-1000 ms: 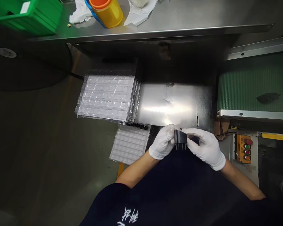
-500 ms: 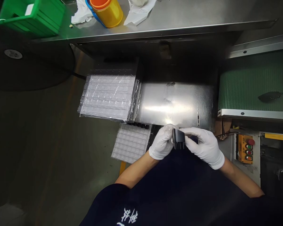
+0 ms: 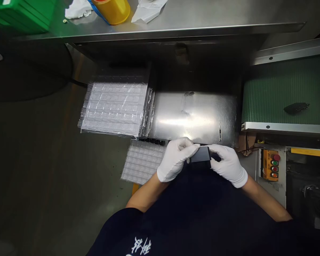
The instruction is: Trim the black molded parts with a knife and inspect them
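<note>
Between my two gloved hands is a small black box-like plastic part (image 3: 200,155), its smooth broad face turned up. My left hand (image 3: 174,158) pinches its left end with thumb and fingers. At its right edge my right hand (image 3: 228,164) grips it, fingertips bent around the side. Both hands are in front of my chest, just short of the near edge of the metal work surface (image 3: 176,113). A slim knife-like tool (image 3: 220,131) lies on that surface, beyond my right hand. The underside of the part is hidden.
Clear plastic trays (image 3: 112,106) are stacked at the left; a lower tray (image 3: 144,160) holds some black pieces. At right, a green conveyor belt (image 3: 269,96) carries a dark part (image 3: 296,108), beside a button box (image 3: 271,165). A yellow container (image 3: 114,12) and green bin (image 3: 24,16) stand on the back shelf.
The black part has been turned: its pronged end showed before, and now a smooth broad face does. My left hand has shifted left on it. The whole view has moved slightly.
</note>
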The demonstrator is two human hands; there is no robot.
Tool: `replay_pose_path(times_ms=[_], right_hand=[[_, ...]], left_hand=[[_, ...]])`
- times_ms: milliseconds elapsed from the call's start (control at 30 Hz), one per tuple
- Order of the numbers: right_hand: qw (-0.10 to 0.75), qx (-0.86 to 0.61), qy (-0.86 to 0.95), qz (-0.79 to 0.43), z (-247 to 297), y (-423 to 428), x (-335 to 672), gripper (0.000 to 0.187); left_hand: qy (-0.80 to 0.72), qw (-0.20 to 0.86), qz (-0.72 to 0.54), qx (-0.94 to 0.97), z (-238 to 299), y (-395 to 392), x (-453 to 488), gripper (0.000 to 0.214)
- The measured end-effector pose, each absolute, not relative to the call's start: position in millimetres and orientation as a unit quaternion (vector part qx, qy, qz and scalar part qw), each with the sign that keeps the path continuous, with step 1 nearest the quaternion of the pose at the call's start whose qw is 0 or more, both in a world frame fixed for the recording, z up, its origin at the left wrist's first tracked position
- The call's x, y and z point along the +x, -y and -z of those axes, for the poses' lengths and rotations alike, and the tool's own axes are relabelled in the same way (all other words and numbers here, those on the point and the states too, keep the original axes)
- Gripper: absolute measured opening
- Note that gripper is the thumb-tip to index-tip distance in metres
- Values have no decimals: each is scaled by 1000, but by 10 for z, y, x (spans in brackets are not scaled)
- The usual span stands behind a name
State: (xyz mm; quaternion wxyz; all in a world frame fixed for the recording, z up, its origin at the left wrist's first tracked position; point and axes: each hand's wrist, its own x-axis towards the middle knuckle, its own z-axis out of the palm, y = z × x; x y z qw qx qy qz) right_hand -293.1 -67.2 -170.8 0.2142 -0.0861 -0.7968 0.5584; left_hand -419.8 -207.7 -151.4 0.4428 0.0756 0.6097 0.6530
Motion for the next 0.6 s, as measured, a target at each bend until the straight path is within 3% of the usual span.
replay_pose_path(times_ms=[600], right_hand=[[212, -87, 817, -529, 1794, 576, -2928, 22]], left_hand=[[-623, 445, -640, 64, 1538, 1970, -4207, 45]])
